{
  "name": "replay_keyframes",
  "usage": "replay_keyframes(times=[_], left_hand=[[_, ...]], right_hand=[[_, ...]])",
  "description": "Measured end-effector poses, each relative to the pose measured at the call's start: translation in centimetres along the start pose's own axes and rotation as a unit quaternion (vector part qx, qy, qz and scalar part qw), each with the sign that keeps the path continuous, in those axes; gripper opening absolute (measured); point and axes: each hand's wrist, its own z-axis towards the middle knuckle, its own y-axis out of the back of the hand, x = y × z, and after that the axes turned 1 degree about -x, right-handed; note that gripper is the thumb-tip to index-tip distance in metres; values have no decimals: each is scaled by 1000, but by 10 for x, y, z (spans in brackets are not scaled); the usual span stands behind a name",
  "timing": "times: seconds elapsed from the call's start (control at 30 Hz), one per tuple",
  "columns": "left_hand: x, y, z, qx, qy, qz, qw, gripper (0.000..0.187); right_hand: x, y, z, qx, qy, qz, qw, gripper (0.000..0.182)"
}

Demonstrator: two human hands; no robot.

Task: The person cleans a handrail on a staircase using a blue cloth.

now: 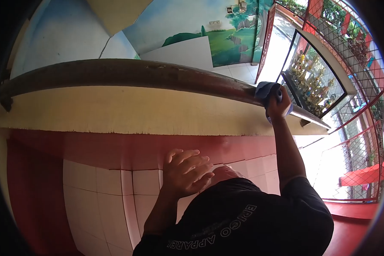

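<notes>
Wiping handrail (128,70) | right hand (278,103) is closing on blue cloth (264,90), pressing it onto rail | left hand (185,173) is resting open, empty, on tiles (111,187) below | next, judged: sliding cloth along rail.

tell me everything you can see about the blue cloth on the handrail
The blue cloth is a soft, crumpled fabric rag, dusty blue with no visible print. It lies bunched over the top of the dark, worn handrail, near its far end beside the glass display case. The right hand grips it from above, pressing it onto the rail, so much of it is hidden under the fingers. The left hand is away from it, flat against the tiled wall.
</notes>
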Motion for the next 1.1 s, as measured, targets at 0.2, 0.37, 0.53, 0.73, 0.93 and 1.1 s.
replay_keyframes(times=[0.2, 0.37, 0.53, 0.73, 0.93, 1.1], left_hand=[[12, 28, 9, 14, 16, 53, 998, 18], [31, 41, 32, 22, 22, 112, 993, 19], [62, 51, 70, 20, -31, 212, 977, 16], [90, 50, 64, 27, -25, 300, 953, 25], [84, 36, 77, 33, 23, 327, 944, 26], [90, 42, 64, -10, -57, 254, 965, 26]], right_hand=[[11, -8, -6, -28, -121, 12, 992, 22], [112, -38, -29, 25, 59, -30, 997, 34], [79, -17, -20, 121, 217, -35, 968, 33], [-5, 35, -48, 53, 137, -74, 986, 30], [67, 11, -29, 59, -59, 32, 996, 31], [149, -26, 12, 207, 55, 144, 966, 36]])
